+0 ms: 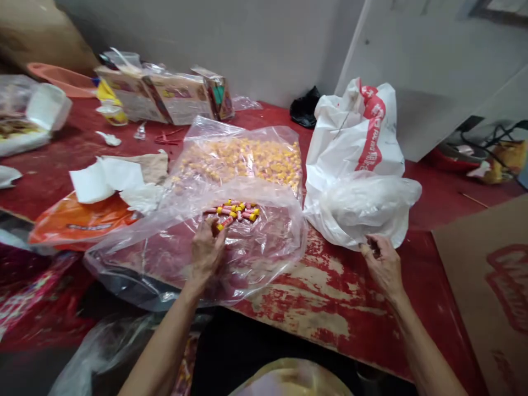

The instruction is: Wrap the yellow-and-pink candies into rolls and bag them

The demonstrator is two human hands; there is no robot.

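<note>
Tubes (249, 216), pink with yellow caps, lie in a small loose cluster near the mouth of a clear plastic bag (268, 258), with a far larger mass of yellow-and-pink pieces (251, 159) deeper inside it. From my remote view, my left hand (208, 245) has its thumb and fingertips curled at the near side of the cluster, right by one tube; I cannot tell whether they pinch it. My right hand (381, 257) is half curled beside the white bag (344, 148), near its lower edge, and I can't make out whether it grips anything.

My main worry is the film: it sags over the near edge of the surface (305, 302), so a snagged finger or dragging wrist could pull the sheet and send tubes rolling off. Being small and apparently round, they could also scatter from a clumsy nudge. On the right, catching the thin plastic might drag the white bag out of place.
</note>
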